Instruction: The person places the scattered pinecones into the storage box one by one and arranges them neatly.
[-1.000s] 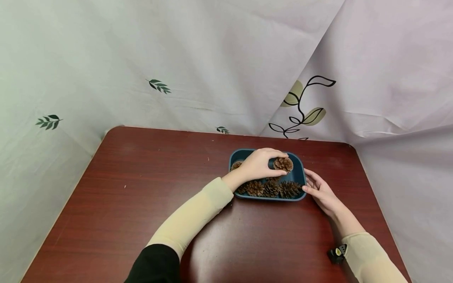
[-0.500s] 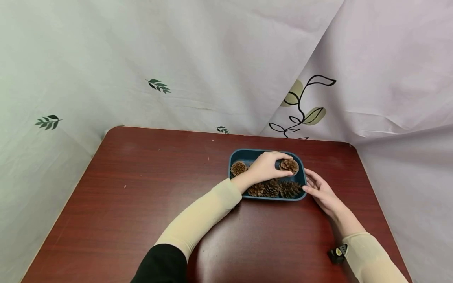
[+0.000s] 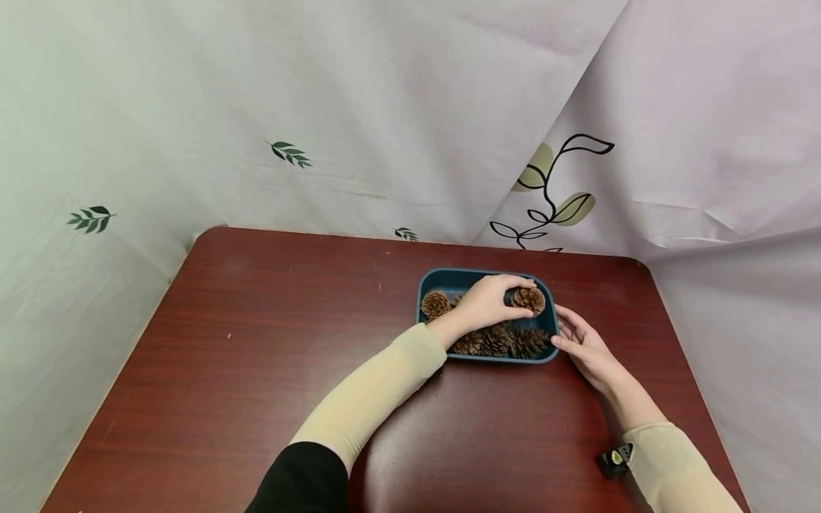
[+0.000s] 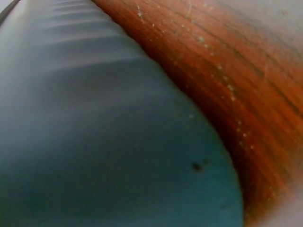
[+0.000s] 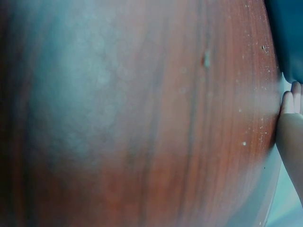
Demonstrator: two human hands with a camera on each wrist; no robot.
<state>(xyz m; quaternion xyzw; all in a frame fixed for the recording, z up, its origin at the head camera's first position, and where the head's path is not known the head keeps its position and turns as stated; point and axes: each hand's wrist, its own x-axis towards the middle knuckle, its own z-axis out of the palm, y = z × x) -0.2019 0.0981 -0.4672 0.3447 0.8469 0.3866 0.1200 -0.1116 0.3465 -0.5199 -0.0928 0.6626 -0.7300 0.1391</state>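
A dark blue rectangular tray [image 3: 500,360] stands toward the back right of the table, with several brown pine cones in it. My left hand [image 3: 485,301] reaches across the tray and holds one pine cone [image 3: 529,301] between thumb and fingers, over its right end. At the tray's left end lies another pine cone [image 3: 435,304]; more line the front side, including one [image 3: 529,343] at the front right corner. Hand and wrist cover the middle ones. My right hand [image 3: 586,353] holds the tray's right end, thumb at the rim and fingers along the outer wall.
The reddish-brown wooden table [image 3: 269,342] has rounded back corners. Behind it hangs a pale curtain [image 3: 385,107] with leaf prints. A small black device [image 3: 614,459] sits at the right sleeve. The left wrist view is filled by the tray's outer wall [image 4: 118,142] close up.
My left hand has moved to the right with the pine cone, toward the tray's right end, uncovering the cone at the left end. The right hand has stayed at the tray.
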